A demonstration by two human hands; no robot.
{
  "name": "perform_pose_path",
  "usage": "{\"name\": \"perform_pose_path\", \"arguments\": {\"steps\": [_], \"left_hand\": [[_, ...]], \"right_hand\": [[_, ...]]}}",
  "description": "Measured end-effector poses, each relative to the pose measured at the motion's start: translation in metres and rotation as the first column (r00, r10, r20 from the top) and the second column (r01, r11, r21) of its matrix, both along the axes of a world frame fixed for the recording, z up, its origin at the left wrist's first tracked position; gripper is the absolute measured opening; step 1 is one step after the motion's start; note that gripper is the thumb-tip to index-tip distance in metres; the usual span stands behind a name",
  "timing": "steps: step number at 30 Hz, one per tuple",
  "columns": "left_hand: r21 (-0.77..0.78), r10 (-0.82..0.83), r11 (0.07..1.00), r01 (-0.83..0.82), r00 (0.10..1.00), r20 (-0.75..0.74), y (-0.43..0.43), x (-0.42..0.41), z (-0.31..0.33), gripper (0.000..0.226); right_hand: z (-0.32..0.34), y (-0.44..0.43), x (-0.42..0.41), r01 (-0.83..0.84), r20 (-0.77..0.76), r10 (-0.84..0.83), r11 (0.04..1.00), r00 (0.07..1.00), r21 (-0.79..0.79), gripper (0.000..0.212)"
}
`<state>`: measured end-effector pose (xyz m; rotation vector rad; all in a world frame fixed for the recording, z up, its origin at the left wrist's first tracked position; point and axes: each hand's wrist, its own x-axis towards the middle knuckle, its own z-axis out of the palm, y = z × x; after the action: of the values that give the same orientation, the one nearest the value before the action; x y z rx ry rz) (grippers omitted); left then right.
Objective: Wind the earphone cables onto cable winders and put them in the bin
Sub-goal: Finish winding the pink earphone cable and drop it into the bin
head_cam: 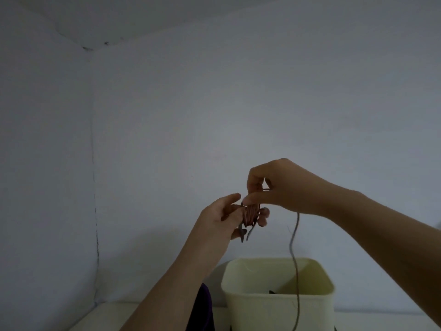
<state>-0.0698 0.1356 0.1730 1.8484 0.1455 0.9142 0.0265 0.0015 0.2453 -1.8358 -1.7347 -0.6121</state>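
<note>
Earphone cable (294,247) is partly wrapped in reddish coils round a cable winder (250,215) held up in the air in front of the wall (214,103), above and a little left of the bin (276,304). The loose length of it drops from under the right hand (286,187), crosses the bin's open top and front wall, and runs out at the bottom edge of the view. The bin is a cream, square-cornered tub standing on a pale table (105,316). Inside it, only a small dark object (272,292) shows just over the front rim, and the dim light does not let me tell what it is. The left hand (219,218) grips the winder from behind, its fingertips curling round the far side of the coils and its thumb raised beside them. The right hand is closed tight just above the winder, thumb and fingers pinching the cable where it meets the coils. Two short dark ends hang below the bundle, too blurred to identify. A dark purple cloth (202,309) shows just left of the bin, partly hidden behind the left forearm. The right forearm crosses in front of the bin's right side.
</note>
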Motion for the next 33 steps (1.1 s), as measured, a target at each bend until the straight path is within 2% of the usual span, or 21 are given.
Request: {"name": "perform_pose_path", "arguments": {"steps": [4, 9, 14, 18, 22, 26, 33], "left_hand": [[-0.028, -0.08, 0.996, 0.079, 0.997, -0.007, -0.003, -0.004, -0.007, 0.029], [-0.01, -0.05, 0.999, 0.05, 0.998, 0.043, -0.008, -0.009, -0.008, 0.025], [0.057, 0.019, 0.998, -0.021, 0.999, 0.042, -0.006, -0.013, -0.013, 0.028], [0.132, 0.004, 0.991, -0.007, 1.0, 0.028, -0.009, -0.017, -0.016, 0.025], [0.116, -0.04, 0.993, 0.032, 0.997, 0.073, -0.01, -0.023, -0.015, 0.028], [0.071, -0.083, 0.995, 0.075, 0.99, 0.111, -0.011, -0.026, -0.013, 0.028], [0.024, -0.096, 0.995, 0.094, 0.986, 0.139, -0.016, -0.029, -0.012, 0.028]], "right_hand": [[-0.004, -0.006, 0.007, -0.034, -0.113, 0.036, 0.999, 0.993, 0.013, 0.01], [-0.005, -0.012, 0.018, -0.08, -0.285, 0.07, 0.996, 0.956, -0.024, 0.008], [-0.007, -0.018, 0.022, -0.235, -0.577, 0.142, 0.968, 0.805, -0.09, 0.007], [-0.006, -0.021, 0.024, -0.256, -0.659, 0.138, 0.963, 0.74, -0.086, 0.006], [-0.006, -0.022, 0.026, -0.362, -0.771, 0.245, 0.932, 0.588, 0.02, 0.009], [-0.013, -0.018, 0.029, -0.455, -0.786, 0.394, 0.876, 0.477, 0.162, 0.014], [-0.025, -0.009, 0.033, -0.453, -0.767, 0.485, 0.844, 0.42, 0.286, 0.015]]}}
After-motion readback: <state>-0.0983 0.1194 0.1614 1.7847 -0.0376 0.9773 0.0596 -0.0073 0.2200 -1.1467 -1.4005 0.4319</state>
